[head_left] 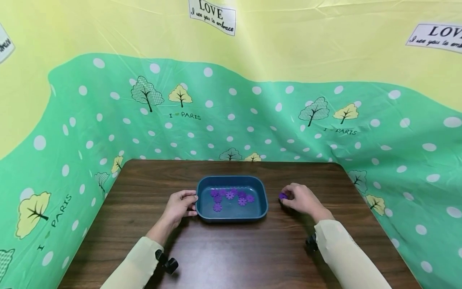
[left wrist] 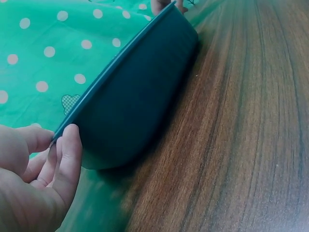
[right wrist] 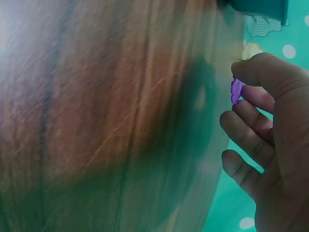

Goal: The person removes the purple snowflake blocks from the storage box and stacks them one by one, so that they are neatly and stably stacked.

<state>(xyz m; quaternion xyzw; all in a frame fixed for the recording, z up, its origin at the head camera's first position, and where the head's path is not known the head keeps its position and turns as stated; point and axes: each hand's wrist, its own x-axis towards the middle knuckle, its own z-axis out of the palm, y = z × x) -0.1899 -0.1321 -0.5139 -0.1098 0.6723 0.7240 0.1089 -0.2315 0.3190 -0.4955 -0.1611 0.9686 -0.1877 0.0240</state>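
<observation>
A cluster of purple pieces (head_left: 229, 195) already lies in the blue tray (head_left: 231, 219), its left rim pinched by a left hand (head_left: 179, 204), while across open tabletop (head_left: 273, 186) a right hand (head_left: 301, 197) pinches another purple piece (head_left: 283, 196) (the only one seen outside) between thumb and finger.

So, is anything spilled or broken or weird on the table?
Nothing stands out. The purple flower-shaped pieces lie inside the blue tray, which rests upright on the table. The one piece outside isn't spilled: the right hand pinches it. I see no breaks, though the pieces look tiny.
</observation>
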